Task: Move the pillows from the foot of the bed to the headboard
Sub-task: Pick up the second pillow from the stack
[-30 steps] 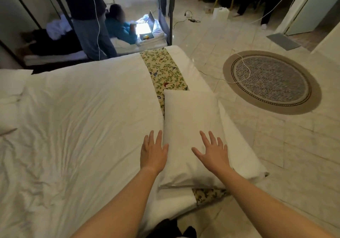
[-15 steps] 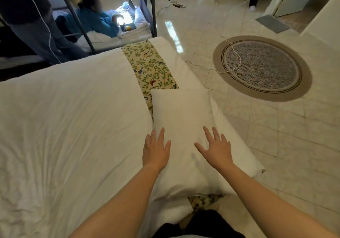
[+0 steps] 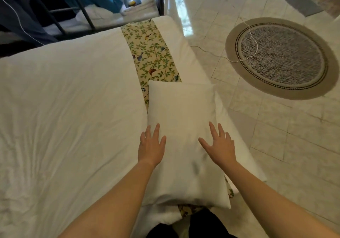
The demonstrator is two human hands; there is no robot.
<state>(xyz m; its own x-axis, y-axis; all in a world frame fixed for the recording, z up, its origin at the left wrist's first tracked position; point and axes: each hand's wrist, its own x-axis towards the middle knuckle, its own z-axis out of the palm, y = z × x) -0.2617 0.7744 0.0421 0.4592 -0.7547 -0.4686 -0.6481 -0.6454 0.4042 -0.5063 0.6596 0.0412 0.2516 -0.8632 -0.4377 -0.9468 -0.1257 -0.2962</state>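
The pillow lies lengthwise on the flowered strip at the foot of the bed, its long sides running from 6 to 12 o'clock, so it has not been moved yet. The left hand is at its 9 o'clock edge and the right hand over its 3 o'clock side. Both are spread flat with straight fingers, probably bracketing the pillow to scoop it up evenly, though contact is unclear. A white layer at the pillow's 3 o'clock may be a second one. The headboard is out of view.
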